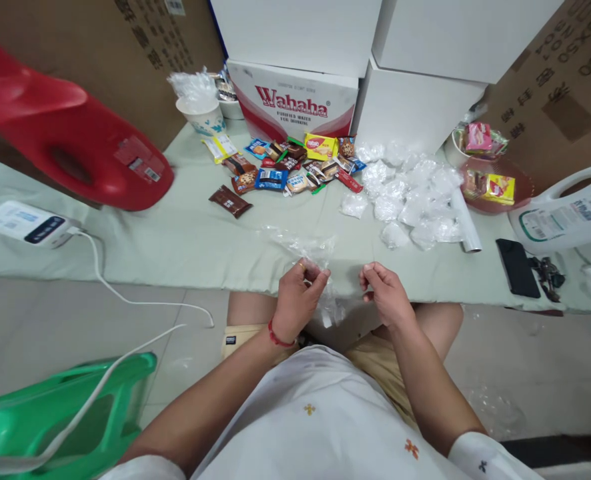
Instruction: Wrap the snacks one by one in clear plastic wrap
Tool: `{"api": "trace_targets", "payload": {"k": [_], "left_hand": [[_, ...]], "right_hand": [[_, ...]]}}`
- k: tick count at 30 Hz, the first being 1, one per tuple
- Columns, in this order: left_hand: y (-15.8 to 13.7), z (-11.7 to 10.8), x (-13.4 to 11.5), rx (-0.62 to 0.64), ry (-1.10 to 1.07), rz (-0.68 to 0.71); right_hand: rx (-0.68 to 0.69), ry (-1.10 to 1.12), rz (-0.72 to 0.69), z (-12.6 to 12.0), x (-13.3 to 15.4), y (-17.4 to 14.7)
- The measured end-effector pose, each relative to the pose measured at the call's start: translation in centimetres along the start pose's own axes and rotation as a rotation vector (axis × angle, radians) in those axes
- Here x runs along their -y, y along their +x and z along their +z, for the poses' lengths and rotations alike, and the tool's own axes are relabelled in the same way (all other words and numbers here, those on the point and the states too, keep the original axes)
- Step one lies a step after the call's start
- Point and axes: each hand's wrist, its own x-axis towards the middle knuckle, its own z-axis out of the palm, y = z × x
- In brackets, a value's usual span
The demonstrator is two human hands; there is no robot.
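Note:
My left hand, with a red cord on the wrist, pinches a piece of thin clear plastic film at the table's front edge. The film spreads onto the cloth beyond the fingers and hangs below them over the edge. A short gap to the right, my right hand is closed in a pinch; a faint thin strand seems to rise from its fingertips, too fine to name. Beyond both hands lie small wrapped snacks in a loose heap. To their right is a pile of crumpled clear plastic bundles.
A shiny roll lies beside the bundles. Farther right are a red bowl, a white jug and a black phone. Leftward stand a paper cup, a red jug and a white device with a cable. Boxes line the back.

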Motion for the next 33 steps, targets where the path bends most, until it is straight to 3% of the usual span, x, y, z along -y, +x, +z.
{"api": "trace_targets", "payload": {"k": [4,8,16,20,28,31,33], "left_hand": [[-0.8,0.9,-0.4,0.083,0.132,0.106],[-1.1,1.4,-0.4,0.131,0.102,0.087],[1.1,-1.2,-0.3,0.228,-0.490,-0.447],[2.2,-3.6,-0.3,0.332,-0.637,-0.586],[3.3,-7.6,1.2,0.345,-0.677,-0.533],[3.1,-8.0,1.8,0.335,-0.630,-0.516],[2.9,-7.8,2.2,0.302,-0.559,-0.494]], "right_hand": [[0.133,-0.004,0.039,1.8,0.4,-0.3],[0.106,0.012,0.032,2.7,-0.1,0.0],[0.052,0.105,0.111,-0.4,0.1,0.8],[0.075,0.143,0.154,-2.7,0.9,1.2],[0.127,0.011,0.160,-6.7,0.5,2.6],[0.146,-0.183,0.073,-7.4,0.0,3.0],[0.136,-0.366,-0.064,-7.6,-0.1,3.2]]}}
